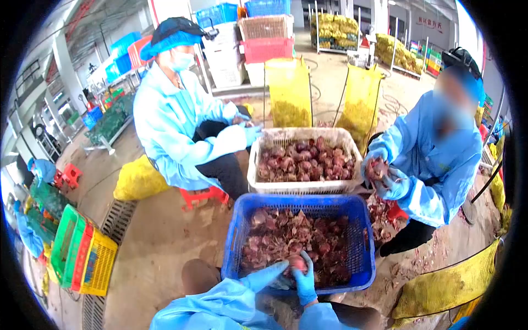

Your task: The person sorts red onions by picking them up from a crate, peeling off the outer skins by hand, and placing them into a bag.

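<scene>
A red onion (297, 263) is in my gloved right hand (306, 281), the fingers wrapped round its side above the near part of a blue plastic crate (234, 236). My left hand (267, 276), also in a blue glove, is just left of the onion with its fingers stretched toward it. I cannot tell if its fingertips touch the onion. Many red onions (264, 242) with loose dry skins lie in the blue crate below my hands.
A white crate (308, 188) of red onions adjoins the blue one. One co-worker (176, 121) sits left; another (440, 148) at right holds an onion. Yellow mesh bags (289, 91) stand behind. Stacked crates (82, 250) and a floor drain (118, 220) are at left.
</scene>
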### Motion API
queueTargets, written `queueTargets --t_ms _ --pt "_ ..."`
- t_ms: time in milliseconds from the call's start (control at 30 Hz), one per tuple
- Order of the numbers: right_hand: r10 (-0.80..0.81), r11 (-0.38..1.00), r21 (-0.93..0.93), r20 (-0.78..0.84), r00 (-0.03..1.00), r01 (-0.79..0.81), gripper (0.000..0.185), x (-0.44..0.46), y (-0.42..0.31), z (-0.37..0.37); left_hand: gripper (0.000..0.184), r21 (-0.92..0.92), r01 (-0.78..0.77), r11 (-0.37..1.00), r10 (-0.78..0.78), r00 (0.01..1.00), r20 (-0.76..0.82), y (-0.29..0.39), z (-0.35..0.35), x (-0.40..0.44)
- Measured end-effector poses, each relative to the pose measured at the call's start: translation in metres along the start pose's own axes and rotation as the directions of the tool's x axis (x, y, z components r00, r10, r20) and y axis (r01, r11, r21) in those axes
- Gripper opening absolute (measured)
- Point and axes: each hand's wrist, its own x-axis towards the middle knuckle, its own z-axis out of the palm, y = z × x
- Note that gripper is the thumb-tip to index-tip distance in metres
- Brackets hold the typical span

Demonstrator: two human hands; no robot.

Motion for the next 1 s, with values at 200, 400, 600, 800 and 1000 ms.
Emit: queueTargets --t_ms 200,400,600,800,1000 --pt "0.077 0.969 0.229 0.085 0.993 -0.095 0.046 -0.019 -0.019 0.014 0.077 0.533 -0.362 0.765 0.442 0.897 -0.026 0.009 0.014 -0.025" --pt "0.011 0.947 0.314 0.163 0.987 -0.063 0.06 -0.049 -0.067 0.032 0.077 0.451 -0.531 0.718 0.56 0.825 0.08 0.03 0.052 -0.059" --pt "-0.101 0.959 0.28 0.177 0.979 0.048 0.071 -0.064 -0.075 0.041 0.074 0.378 -0.655 0.654 0.696 0.717 0.038 0.021 0.069 -0.062" --pt "-0.077 0.932 0.361 0.165 0.983 0.013 0.064 -0.063 -0.072 0.045 0.063 0.453 -0.635 0.626 0.735 0.675 -0.069 0.022 0.073 -0.059" --pt "0.069 0.953 0.297 -0.034 0.997 -0.056 0.055 -0.046 -0.023 0.012 0.071 0.299 -0.443 0.845 0.478 0.877 -0.053 -0.011 0.04 -0.026"
